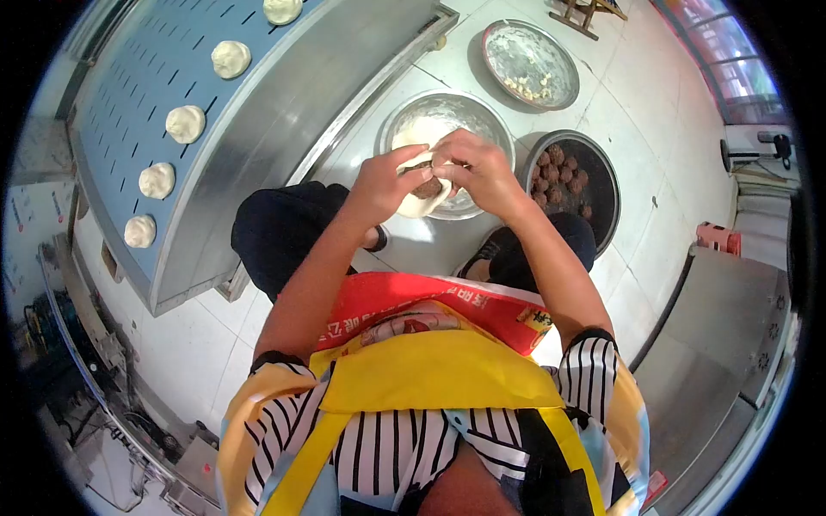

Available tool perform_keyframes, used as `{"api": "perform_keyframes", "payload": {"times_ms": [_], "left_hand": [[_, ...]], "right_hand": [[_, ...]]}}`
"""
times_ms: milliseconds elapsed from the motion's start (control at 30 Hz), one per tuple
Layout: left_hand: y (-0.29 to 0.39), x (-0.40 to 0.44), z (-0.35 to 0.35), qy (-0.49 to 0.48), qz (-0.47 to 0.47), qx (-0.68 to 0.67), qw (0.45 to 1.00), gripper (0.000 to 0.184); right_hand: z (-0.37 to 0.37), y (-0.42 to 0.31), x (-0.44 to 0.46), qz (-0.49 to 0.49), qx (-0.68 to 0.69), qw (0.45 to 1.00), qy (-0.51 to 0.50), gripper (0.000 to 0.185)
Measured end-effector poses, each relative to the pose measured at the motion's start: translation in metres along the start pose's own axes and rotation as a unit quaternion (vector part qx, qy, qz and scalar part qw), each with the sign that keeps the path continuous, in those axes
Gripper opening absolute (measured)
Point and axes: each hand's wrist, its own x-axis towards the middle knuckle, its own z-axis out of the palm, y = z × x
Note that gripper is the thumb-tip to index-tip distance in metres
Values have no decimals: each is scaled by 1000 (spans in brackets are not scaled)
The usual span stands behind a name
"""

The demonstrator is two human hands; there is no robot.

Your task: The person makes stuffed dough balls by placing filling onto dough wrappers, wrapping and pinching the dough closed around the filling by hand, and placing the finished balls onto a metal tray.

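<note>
Between my two hands is a flat round of pale dough (416, 206) with a brown ball of filling (428, 187) on it. My left hand (387, 183) grips the dough's left side, thumb near the filling. My right hand (480, 171) pinches the upper right edge and draws it toward the filling; its fingertips partly hide the fold. Both hands are above a metal bowl (501, 129) dusted with flour. To the right, a dark round pan (609, 176) holds several brown filling balls (559, 172).
At the left, a blue slatted conveyor (112, 112) carries several shaped dough buns (185, 125) along its metal side (249, 129). Farther back, a floured basin (533, 52) with dough scraps sits on the tiled floor. A steel cabinet (705, 318) stands at the right.
</note>
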Motion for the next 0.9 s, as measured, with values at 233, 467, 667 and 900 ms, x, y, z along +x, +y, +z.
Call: {"api": "perform_keyframes", "payload": {"times_ms": [233, 467, 667, 900], "left_hand": [[-18, -6, 38, 87, -13, -552, 829, 55], [-20, -16, 29, 57, -89, -440, 892, 38], [-12, -12, 25, 65, -115, -354, 926, 37], [-21, -12, 24, 63, -85, -201, 974, 35]], "right_hand": [[4, 12, -1, 143, 151, 971, 116, 15], [6, 12, -6, 115, 102, 988, 27, 7], [7, -1, -6, 147, 39, 988, 23, 8], [13, 11, -6, 123, 12, 992, -6, 9]]}}
